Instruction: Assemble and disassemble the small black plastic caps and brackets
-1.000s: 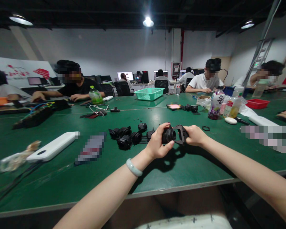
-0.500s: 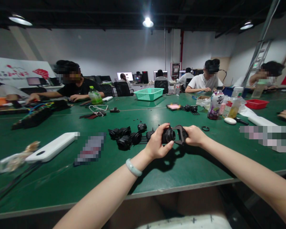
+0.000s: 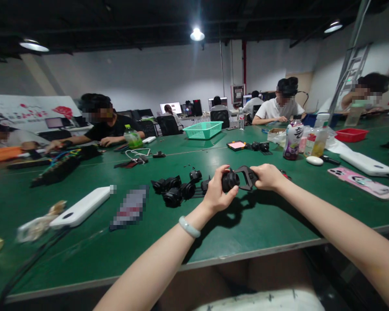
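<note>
Above the green table point(image 3: 94, 250) I hold a black plastic part point(image 3: 238, 178) between both hands. My left hand point(image 3: 218, 193) is closed on its round barrel end, thumb underneath. My right hand point(image 3: 268, 177) pinches the flat open frame at the other end. A pale bangle point(image 3: 189, 227) sits on my left wrist. Just left of my hands several similar black parts point(image 3: 176, 190) lie bunched on the table.
A white power bank point(image 3: 81, 207) and a blurred flat item point(image 3: 129, 207) lie to the left. A pink phone point(image 3: 361, 182), another white power bank point(image 3: 368, 163), bottles point(image 3: 293, 140), a teal basket point(image 3: 203, 128) and a red tray point(image 3: 351, 134) lie beyond. Other people sit around the table.
The view has swung slightly, so everything sits a little lower and to the right. My hands keep the same grip on the black part, held a touch higher.
</note>
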